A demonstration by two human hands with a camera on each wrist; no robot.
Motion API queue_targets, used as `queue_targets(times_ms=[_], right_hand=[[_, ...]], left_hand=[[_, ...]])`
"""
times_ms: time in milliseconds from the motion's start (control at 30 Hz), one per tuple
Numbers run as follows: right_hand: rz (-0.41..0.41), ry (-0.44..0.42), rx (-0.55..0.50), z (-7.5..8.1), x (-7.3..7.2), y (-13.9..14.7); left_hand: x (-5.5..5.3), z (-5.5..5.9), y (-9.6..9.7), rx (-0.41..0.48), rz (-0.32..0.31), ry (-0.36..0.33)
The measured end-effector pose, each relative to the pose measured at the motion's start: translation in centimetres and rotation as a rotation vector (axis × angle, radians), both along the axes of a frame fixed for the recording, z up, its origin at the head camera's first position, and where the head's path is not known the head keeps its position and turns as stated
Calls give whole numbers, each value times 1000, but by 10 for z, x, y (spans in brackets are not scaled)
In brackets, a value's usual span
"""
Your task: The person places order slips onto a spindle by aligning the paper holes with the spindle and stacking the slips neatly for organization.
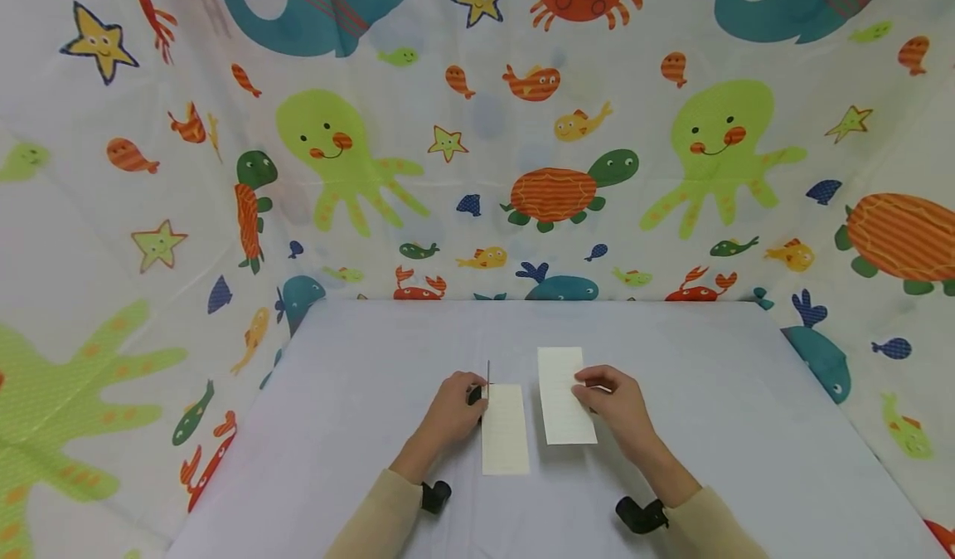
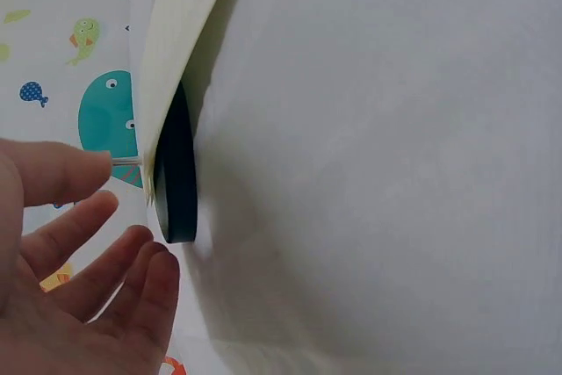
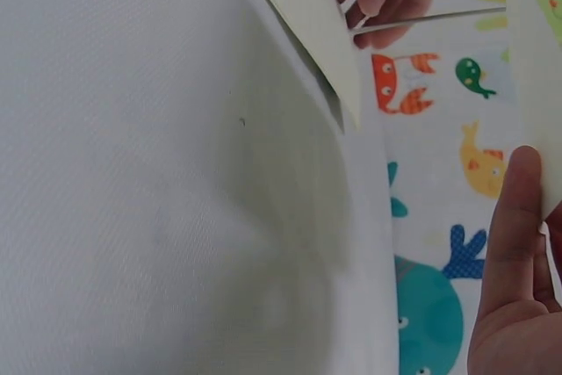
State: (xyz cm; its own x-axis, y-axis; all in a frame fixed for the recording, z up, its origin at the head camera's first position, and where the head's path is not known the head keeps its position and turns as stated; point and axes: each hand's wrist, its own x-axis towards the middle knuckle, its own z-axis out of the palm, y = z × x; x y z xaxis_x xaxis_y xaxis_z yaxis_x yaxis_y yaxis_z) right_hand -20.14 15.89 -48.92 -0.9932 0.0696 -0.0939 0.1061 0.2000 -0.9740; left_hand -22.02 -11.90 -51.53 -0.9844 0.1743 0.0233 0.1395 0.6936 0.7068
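Note:
My left hand (image 1: 457, 403) pinches a thin, straight stick (image 1: 488, 370) that points away from me; its exact kind is unclear. Beside that hand, one cream, faintly lined paper sheet (image 1: 506, 439) lies at the middle of the table. A dark band-like object (image 2: 180, 177) stands against the sheet's edge near the left fingers, mostly hidden from above. Between thumb and fingers, my right hand (image 1: 615, 401) holds a second lined paper sheet (image 1: 561, 401) by its right edge, raised above the table and casting a shadow. In the right wrist view, the stick (image 3: 430, 19) reaches out from the left hand.
A white cloth covers the table (image 1: 373, 360). Behind it and at the sides hangs a curtain (image 1: 477, 235) printed with sea animals. Black wrist cameras sit beneath the left wrist (image 1: 436, 497) and right wrist (image 1: 640, 515).

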Motion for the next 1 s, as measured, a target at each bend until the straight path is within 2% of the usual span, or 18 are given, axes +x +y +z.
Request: queue_targets(times_ms=[100, 267, 433, 667, 867, 1000], right_hand=[[0, 6, -21, 1, 0, -6], [7, 21, -50, 3, 0, -13], [8, 32, -63, 7, -1, -19], [9, 47, -80, 17, 0, -28], [1, 49, -73, 22, 1, -36], [5, 65, -83, 26, 0, -42]], left_hand=[[0, 1, -1, 19, 16, 15], [2, 6, -2, 112, 40, 46], [1, 16, -3, 166, 50, 91], [-1, 31, -2, 206, 101, 120], [-1, 42, -1, 265, 109, 202], [-2, 48, 0, 275, 119, 217]])
